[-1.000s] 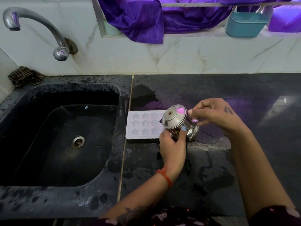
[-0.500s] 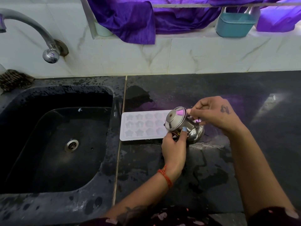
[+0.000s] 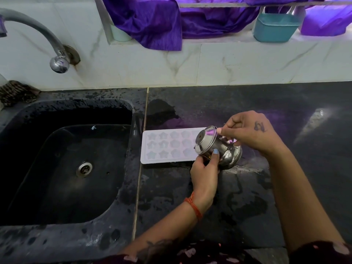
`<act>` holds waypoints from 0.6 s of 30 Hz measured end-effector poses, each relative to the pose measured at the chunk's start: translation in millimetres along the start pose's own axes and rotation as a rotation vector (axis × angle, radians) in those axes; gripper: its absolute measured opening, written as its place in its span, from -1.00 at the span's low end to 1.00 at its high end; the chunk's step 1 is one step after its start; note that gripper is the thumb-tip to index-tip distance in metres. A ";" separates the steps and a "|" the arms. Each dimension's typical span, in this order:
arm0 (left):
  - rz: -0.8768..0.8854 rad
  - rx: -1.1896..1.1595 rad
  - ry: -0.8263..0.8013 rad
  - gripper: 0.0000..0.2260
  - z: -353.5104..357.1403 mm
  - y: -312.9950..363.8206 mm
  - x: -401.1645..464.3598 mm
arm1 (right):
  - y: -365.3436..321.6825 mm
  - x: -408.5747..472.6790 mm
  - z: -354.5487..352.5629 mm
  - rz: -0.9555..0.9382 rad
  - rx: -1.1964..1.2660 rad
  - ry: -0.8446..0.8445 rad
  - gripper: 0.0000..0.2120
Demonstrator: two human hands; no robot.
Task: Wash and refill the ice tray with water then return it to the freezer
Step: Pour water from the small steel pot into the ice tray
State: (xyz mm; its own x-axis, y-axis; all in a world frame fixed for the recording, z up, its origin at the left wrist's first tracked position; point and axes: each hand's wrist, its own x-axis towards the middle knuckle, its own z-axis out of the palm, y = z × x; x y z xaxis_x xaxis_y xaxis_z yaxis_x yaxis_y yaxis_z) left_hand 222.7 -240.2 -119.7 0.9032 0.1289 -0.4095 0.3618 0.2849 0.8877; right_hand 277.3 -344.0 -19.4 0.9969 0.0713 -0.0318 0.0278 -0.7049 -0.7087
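Observation:
A pale ice tray (image 3: 167, 145) with star-shaped cells lies flat on the wet black counter (image 3: 247, 197), just right of the sink. A small steel pot (image 3: 219, 147) with a lid is tilted to the left over the tray's right end and hides that end. My left hand (image 3: 204, 172) grips the pot from below, thumb on its neck. My right hand (image 3: 249, 132) holds the pot from the right, fingertips at the lid's rim. Whether water is running out of the pot cannot be seen.
A black sink (image 3: 62, 164) with a metal drain (image 3: 84, 169) fills the left. The tap (image 3: 47, 42) juts from the marble wall above it, with a scrubber (image 3: 17, 92) at the sink's back corner. Purple cloth (image 3: 152, 21) and a teal tub (image 3: 276, 27) sit on the ledge.
The view has drifted a little, showing more of the tray's left end. The pot stays tilted over the tray in both hands, with hardly any movement.

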 end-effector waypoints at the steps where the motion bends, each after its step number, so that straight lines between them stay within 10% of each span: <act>1: 0.010 0.006 0.004 -0.90 0.1 -0.8 0.4 | 0.4 0.0 -0.2 0.000 0.003 0.000 -0.79; 18: 0.287 0.277 0.068 -0.74 10.3 -8.9 6.9 | 26.1 -7.4 -17.3 0.175 0.365 0.006 -0.88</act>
State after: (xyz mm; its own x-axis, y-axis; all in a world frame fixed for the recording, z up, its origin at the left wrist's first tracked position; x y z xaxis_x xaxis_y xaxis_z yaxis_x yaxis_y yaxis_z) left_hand 228.1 -251.6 -128.2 0.9625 0.2316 -0.1414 0.1540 -0.0373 0.9874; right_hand 271.9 -375.1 -25.5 0.9848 -0.0324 -0.1706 -0.1688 -0.4089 -0.8968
